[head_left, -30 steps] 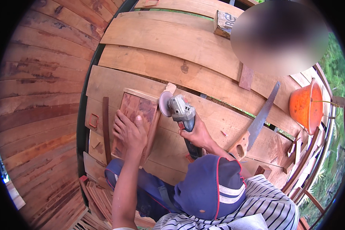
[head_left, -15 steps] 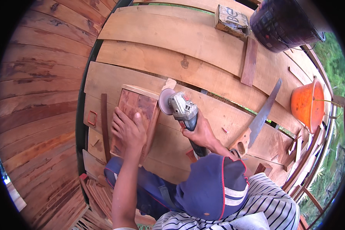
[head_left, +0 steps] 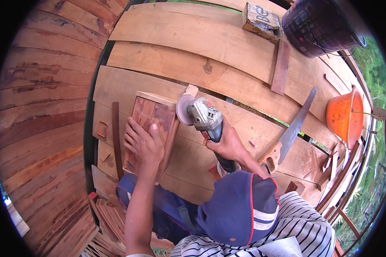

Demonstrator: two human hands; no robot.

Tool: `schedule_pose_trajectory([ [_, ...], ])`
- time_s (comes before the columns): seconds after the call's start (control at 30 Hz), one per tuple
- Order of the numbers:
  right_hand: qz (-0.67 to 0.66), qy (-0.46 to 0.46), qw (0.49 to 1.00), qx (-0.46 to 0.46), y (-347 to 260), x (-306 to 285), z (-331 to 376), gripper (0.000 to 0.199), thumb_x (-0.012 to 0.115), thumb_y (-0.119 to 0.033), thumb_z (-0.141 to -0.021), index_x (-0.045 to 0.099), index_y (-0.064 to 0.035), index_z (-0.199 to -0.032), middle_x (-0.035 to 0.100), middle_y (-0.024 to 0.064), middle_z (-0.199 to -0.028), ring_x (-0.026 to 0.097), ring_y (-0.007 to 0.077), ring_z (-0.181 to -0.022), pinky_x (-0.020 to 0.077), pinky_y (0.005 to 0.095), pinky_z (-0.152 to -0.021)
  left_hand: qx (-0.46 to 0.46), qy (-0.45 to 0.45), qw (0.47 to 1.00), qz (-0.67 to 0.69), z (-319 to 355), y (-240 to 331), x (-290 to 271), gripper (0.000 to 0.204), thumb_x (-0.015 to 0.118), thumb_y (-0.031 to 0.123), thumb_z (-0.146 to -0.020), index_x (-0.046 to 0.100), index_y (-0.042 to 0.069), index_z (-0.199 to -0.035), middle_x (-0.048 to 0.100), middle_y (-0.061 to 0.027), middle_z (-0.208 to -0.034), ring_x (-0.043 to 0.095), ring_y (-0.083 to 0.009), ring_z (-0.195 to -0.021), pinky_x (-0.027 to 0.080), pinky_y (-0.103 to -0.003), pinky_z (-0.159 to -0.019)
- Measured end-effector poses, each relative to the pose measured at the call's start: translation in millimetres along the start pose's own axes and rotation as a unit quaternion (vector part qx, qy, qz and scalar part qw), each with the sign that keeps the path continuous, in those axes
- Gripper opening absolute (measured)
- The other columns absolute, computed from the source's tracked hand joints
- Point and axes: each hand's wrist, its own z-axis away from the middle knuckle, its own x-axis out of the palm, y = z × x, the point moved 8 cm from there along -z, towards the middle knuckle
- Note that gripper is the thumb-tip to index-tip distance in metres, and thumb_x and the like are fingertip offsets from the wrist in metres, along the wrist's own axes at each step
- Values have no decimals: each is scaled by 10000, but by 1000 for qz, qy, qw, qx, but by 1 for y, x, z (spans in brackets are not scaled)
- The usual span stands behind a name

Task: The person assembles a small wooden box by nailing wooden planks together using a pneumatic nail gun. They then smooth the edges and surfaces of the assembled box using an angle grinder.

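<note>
My left hand (head_left: 144, 144) lies flat on top of a reddish-brown wooden box (head_left: 146, 112), fingers stretched out and thumb apart. Wrapped round the body of an angle grinder (head_left: 206, 115) is my right hand (head_left: 227, 143). The grinder's round disc (head_left: 184, 110) is at the box's right side, by its far corner; whether it touches the wood I cannot tell. A small pale wood scrap (head_left: 191, 90) lies just beyond the disc. The grinder's rear end is partly hidden by my clothed knee (head_left: 231, 205).
A handsaw (head_left: 295, 130) lies to the right on the plank floor (head_left: 167, 60). Further right stand an orange bucket (head_left: 339, 115) and a dark bucket (head_left: 315, 30), with a torn carton (head_left: 260, 20) beside it. A plank wall (head_left: 47, 85) rises at the left; a dark strip (head_left: 117, 141) lies near the box.
The grinder has shifted and turned slightly, its disc staying beside the box's far corner. My left hand keeps its place on the box. The whole view has moved a little.
</note>
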Motion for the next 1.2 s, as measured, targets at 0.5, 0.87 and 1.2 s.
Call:
schedule_pose_trajectory([
  [0.5,6,32,999,19,20,-2,-3,782,776,-239,-733,440,91,-1357,696,305,-1036,714,433,-992,555,447,-881,2,21,1000,-17,-3,0,-4,784,415,520,-1045,302,-59,-1561,423,-314,-1503,425,-478,-1356,292,-602,-1124],
  [0.87,5,9,999,46,17,-1,-2,781,768,-236,-749,430,91,-1373,702,287,-1066,721,406,-1001,558,437,-887,7,31,999,-17,-1,-3,1,772,411,519,-1047,308,-45,-1564,405,-307,-1532,416,-473,-1370,282,-599,-1132],
  [1.2,-144,-7,989,36,37,20,-5,780,795,-224,-739,455,73,-1375,688,210,-1116,688,303,-1035,540,387,-930,2,16,1000,-13,-1,-4,1,789,394,533,-1051,278,-41,-1581,388,-296,-1544,382,-469,-1404,260,-590,-1152],
])
